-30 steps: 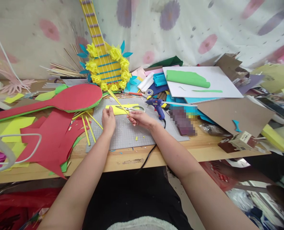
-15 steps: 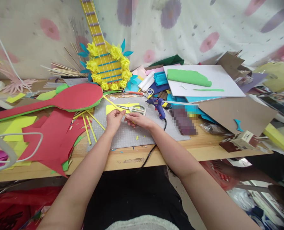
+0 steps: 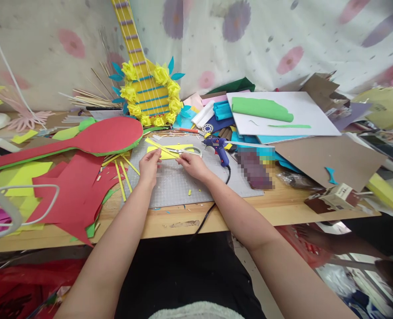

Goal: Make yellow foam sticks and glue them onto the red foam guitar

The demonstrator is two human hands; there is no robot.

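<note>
A thin yellow paper-wrapped stick [image 3: 152, 143] slants over the cutting mat [image 3: 176, 188], its lower end pinched in the fingers of my right hand [image 3: 194, 166]. My left hand [image 3: 148, 168] is left of it with curled fingers, the fingertips close below the stick. Whether they touch it or pinch something small is unclear. Beneath the stick lie a yellow paper piece [image 3: 165, 155] and pale-handled scissors [image 3: 194, 151]. Right of the scissors, a blue glue gun [image 3: 220, 150] rests on the mat. More yellow sticks [image 3: 119, 179] lie at the mat's left edge.
A yellow flower-trimmed paper instrument [image 3: 150, 95] leans at the back. A red and green paddle-shaped piece [image 3: 110, 135] and red sheets [image 3: 73, 192] cover the left. To the right are a white board [image 3: 312, 115], brown cardboard [image 3: 316, 155] and a carton [image 3: 332, 197]. The glue gun's cord [image 3: 207, 217] crosses the front edge.
My hands have moved apart, the left one going left and away from the right. The stick's upper end has shifted slightly right and down, and its lower end stays in my right hand.
</note>
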